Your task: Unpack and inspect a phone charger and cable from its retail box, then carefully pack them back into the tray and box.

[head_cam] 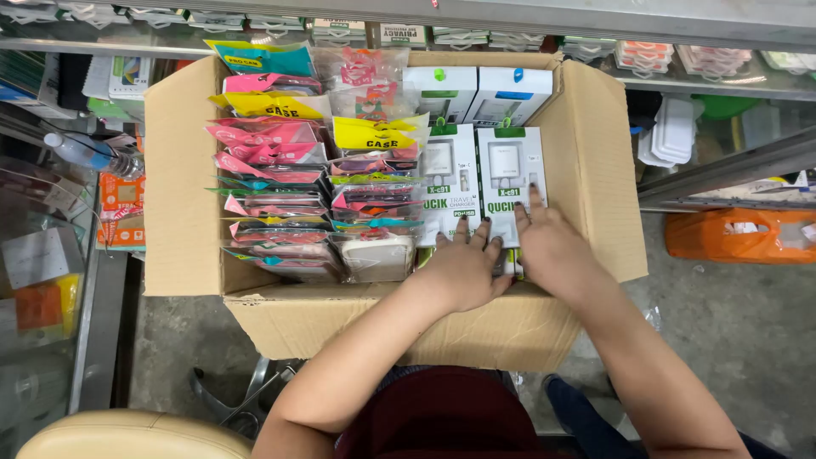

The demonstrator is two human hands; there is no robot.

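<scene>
An open cardboard box [183, 212] holds two rows of flat plastic-wrapped phone cases [272, 200] on its left side and white charger boxes with green trim [450, 174] on its right. My left hand [463, 268] lies palm down on the near end of the left white charger box, fingers spread. My right hand [548, 242] rests on the neighbouring white charger box [510, 170], its index finger stretched along the front. Both hands touch the boxes from above; neither visibly lifts one. Two more white boxes [476, 93] stand at the far end.
The carton sits above a concrete floor [731, 331]. A glass counter with stock [59, 238] stands at left, shelves with packaged goods [680, 59] run along the back, an orange bag [739, 234] lies at right, and a beige stool seat [127, 433] is at lower left.
</scene>
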